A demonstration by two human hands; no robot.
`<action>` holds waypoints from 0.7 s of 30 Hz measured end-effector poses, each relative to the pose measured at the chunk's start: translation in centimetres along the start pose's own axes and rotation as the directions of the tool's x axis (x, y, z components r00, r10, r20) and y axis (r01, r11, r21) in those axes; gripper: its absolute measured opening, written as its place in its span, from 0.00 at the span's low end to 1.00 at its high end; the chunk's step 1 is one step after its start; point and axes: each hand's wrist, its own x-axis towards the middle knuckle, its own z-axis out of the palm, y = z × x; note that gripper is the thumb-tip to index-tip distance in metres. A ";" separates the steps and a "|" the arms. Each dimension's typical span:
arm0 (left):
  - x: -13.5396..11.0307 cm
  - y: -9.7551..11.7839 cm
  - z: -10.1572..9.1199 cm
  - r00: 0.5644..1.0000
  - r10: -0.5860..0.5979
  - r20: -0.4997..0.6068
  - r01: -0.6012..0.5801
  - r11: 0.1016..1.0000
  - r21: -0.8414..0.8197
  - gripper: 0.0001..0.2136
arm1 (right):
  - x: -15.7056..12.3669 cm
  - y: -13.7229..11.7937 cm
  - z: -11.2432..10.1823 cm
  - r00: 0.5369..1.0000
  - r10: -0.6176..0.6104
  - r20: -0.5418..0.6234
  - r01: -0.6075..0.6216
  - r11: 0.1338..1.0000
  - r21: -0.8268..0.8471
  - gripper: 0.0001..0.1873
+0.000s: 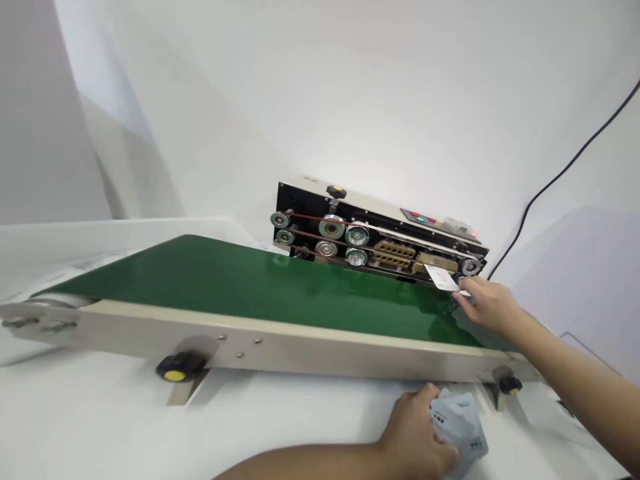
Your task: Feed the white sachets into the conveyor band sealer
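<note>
My right hand (485,303) pinches the lower corner of a small white sachet (441,277). The sachet's far edge lies against the feed side of a band sealing machine (380,227), close to its right-hand pulley. Below the conveyor's front rail, my left hand (417,433) is closed around several pale grey-blue printed sachets (461,423) in a stack. Dark lettering shows on the top one. Part of the stack is hidden behind the left fingers.
A green conveyor belt (240,280) runs along the machine, with a cream metal rail (300,350) in front. Black knobs with yellow centres (181,367) stick out below the rail. A black cable (565,167) hangs at the right by the white wall. Red and green buttons (420,217) sit on top of the sealer.
</note>
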 end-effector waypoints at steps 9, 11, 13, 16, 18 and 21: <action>-0.4 0.6 -0.1 0.999 0.027 -0.042 -0.025 0.998 0.052 0.12 | -1.9 -2.0 -3.0 0.912 0.013 -0.410 -0.001 1.000 0.028 0.07; -0.5 0.9 -0.3 0.999 0.034 -0.036 -0.032 0.998 0.063 0.12 | -4.0 -3.7 -4.8 0.870 0.045 -0.491 0.000 0.996 0.093 0.05; -0.5 1.1 -0.5 0.998 0.063 -0.010 -0.063 0.997 0.046 0.12 | -6.6 -5.8 -6.0 0.856 0.112 -0.504 -0.024 0.984 0.178 0.05; -0.6 1.0 -0.5 0.989 0.147 0.003 -0.147 0.988 0.038 0.14 | -10.7 -9.6 -5.9 0.849 0.326 -0.415 -0.166 0.911 0.377 0.07; -0.7 0.8 -0.4 0.988 0.152 -0.008 -0.151 0.985 0.079 0.15 | -12.9 -12.2 -4.7 0.819 0.514 -0.256 -0.328 0.784 0.527 0.09; -0.6 0.8 -0.3 0.993 0.113 -0.013 -0.112 0.990 0.092 0.16 | -14.9 -15.0 -2.6 0.710 0.703 0.037 -0.530 0.500 0.685 0.11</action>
